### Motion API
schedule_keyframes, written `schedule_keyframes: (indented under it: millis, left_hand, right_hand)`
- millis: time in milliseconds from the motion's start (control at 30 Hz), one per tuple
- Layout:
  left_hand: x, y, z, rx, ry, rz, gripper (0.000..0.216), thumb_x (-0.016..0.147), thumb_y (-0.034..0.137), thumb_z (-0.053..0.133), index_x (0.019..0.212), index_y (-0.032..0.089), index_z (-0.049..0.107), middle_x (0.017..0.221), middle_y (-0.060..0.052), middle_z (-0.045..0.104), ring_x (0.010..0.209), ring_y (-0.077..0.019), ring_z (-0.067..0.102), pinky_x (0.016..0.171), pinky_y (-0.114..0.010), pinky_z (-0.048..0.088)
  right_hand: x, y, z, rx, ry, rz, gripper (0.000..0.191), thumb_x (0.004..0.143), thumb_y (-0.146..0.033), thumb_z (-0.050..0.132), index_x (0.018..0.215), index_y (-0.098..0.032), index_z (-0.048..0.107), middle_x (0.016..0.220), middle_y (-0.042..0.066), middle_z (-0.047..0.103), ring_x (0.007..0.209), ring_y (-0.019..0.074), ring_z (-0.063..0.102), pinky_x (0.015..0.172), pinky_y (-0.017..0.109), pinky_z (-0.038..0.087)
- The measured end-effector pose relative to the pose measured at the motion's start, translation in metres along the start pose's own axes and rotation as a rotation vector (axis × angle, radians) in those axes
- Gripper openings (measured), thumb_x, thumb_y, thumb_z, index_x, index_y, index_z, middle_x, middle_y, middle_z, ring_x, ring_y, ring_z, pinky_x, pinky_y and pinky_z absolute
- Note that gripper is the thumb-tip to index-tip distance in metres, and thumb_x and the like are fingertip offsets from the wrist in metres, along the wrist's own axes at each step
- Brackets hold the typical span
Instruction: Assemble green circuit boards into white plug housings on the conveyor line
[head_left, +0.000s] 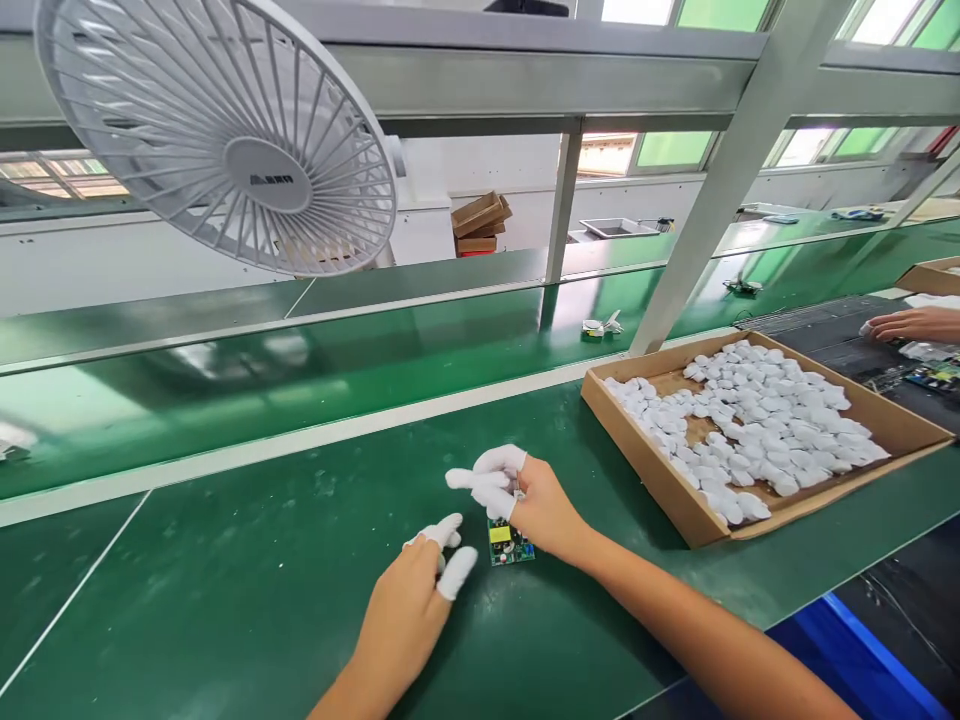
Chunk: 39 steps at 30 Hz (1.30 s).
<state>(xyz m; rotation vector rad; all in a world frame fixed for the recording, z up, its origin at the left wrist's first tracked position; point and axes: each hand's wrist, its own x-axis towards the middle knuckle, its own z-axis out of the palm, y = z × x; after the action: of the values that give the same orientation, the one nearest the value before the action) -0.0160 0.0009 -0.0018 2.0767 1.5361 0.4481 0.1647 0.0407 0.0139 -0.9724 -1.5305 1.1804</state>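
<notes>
Right hand (544, 510) pinching a small circuit board (508, 543) on the green bench (225, 600).

Cotted right grip closed on the board's far edge, board lying flat mid-bench; left hand (405, 615) half-curled, empty, just beside it. Cardboard tray (637, 465) toward the right edge, white pieces (757, 410) heaped across most of its floor. Co-worker's hand (911, 323) beyond, on a dark mat.

The right hand (547, 510) covers the top of the green circuit board (507, 545), whose parts are too small to tell; a co-worker's hand (915, 324) runs off the right edge.
</notes>
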Motion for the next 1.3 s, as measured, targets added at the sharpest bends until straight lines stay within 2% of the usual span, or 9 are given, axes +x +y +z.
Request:
schedule_keyframes:
  millis: [100, 233, 367, 567, 733, 833, 933, 1067, 1300]
  left_hand:
    - [0.007, 0.027, 0.009, 0.366, -0.078, 0.067, 0.055, 0.086, 0.048, 0.039, 0.123, 0.01, 0.052, 0.113, -0.02, 0.06, 0.103, -0.0357, 0.056, 0.084, -0.05, 0.044]
    - [0.024, 0.054, 0.015, 0.531, -0.209, 0.087, 0.046, 0.083, 0.047, 0.048, 0.101, 0.008, 0.065, 0.102, -0.02, 0.061, 0.092, -0.0362, 0.059, 0.074, -0.049, 0.049]
    - [0.034, 0.049, 0.015, 0.39, -0.139, 0.109, 0.042, 0.077, 0.042, 0.058, 0.109, 0.014, 0.061, 0.108, -0.015, 0.06, 0.094, -0.0336, 0.057, 0.076, -0.047, 0.048]
    - [0.034, 0.017, 0.001, -0.113, -0.069, 0.075, 0.045, 0.076, 0.03, 0.062, 0.119, 0.024, 0.053, 0.117, -0.007, 0.059, 0.1, -0.0251, 0.055, 0.087, -0.04, 0.044]
    - [0.03, 0.001, -0.004, -0.604, -0.088, 0.022, 0.041, 0.079, 0.028, 0.057, 0.118, 0.022, 0.05, 0.113, -0.007, 0.058, 0.09, -0.0183, 0.058, 0.08, -0.032, 0.047]
    - [0.026, -0.007, -0.003, -0.739, -0.044, -0.024, 0.048, 0.08, 0.028, 0.056, 0.126, 0.024, 0.043, 0.114, -0.006, 0.058, 0.088, -0.0157, 0.058, 0.081, -0.031, 0.046]
    - [0.022, -0.013, -0.003, -0.65, -0.017, -0.021, 0.047, 0.079, 0.026, 0.058, 0.124, 0.024, 0.046, 0.111, -0.005, 0.061, 0.089, -0.0155, 0.058, 0.085, -0.032, 0.044]
    - [0.016, -0.011, -0.009, -0.417, 0.056, 0.08, 0.029, 0.079, 0.021, 0.056, 0.108, 0.021, 0.057, 0.095, -0.004, 0.064, 0.078, -0.0145, 0.056, 0.076, -0.03, 0.047]
    - [0.005, -0.006, -0.017, -0.249, 0.209, 0.36, 0.031, 0.077, 0.015, 0.059, 0.107, 0.023, 0.054, 0.089, -0.002, 0.065, 0.07, -0.0122, 0.055, 0.065, -0.025, 0.048]
  right_hand:
    - [0.005, 0.003, -0.001, 0.231, 0.077, 0.05, 0.026, 0.075, -0.032, 0.063, 0.093, -0.02, 0.049, 0.069, -0.004, 0.053, 0.055, 0.009, 0.05, 0.051, 0.022, 0.042]
    - [0.009, -0.001, -0.009, 0.472, 0.159, 0.1, 0.033, 0.075, -0.032, 0.063, 0.102, -0.022, 0.048, 0.078, -0.002, 0.057, 0.058, 0.0101, 0.054, 0.051, 0.023, 0.046]
    - [0.013, -0.004, -0.02, 0.635, 0.2, 0.136, 0.032, 0.077, -0.034, 0.061, 0.106, -0.023, 0.054, 0.083, -0.001, 0.055, 0.062, 0.0101, 0.055, 0.053, 0.024, 0.048]
    - [0.012, -0.003, -0.022, 0.67, 0.22, 0.127, 0.028, 0.079, -0.035, 0.061, 0.103, -0.021, 0.061, 0.075, -0.002, 0.051, 0.061, 0.0098, 0.052, 0.052, 0.023, 0.045]
    - [0.008, -0.011, -0.022, 0.549, 0.213, 0.081, 0.025, 0.078, -0.034, 0.064, 0.098, -0.02, 0.067, 0.065, -0.003, 0.051, 0.054, 0.009, 0.049, 0.051, 0.024, 0.044]
    - [0.005, -0.013, -0.024, 0.401, 0.19, 0.042, 0.023, 0.078, -0.031, 0.064, 0.1, -0.023, 0.068, 0.071, -0.002, 0.053, 0.056, 0.0089, 0.05, 0.056, 0.025, 0.045]
    - [0.001, -0.012, -0.023, 0.041, 0.108, -0.089, 0.021, 0.079, -0.026, 0.061, 0.1, -0.024, 0.068, 0.083, 0.001, 0.056, 0.064, 0.0107, 0.052, 0.062, 0.027, 0.047]
    - [-0.006, -0.009, -0.014, -0.335, -0.064, -0.281, 0.02, 0.081, -0.018, 0.057, 0.098, -0.022, 0.066, 0.092, 0.005, 0.057, 0.069, 0.0121, 0.055, 0.062, 0.027, 0.049]
    - [-0.017, -0.009, -0.003, -0.543, -0.178, -0.452, 0.025, 0.082, -0.013, 0.055, 0.104, -0.023, 0.06, 0.093, 0.007, 0.059, 0.077, 0.0156, 0.056, 0.068, 0.03, 0.05]
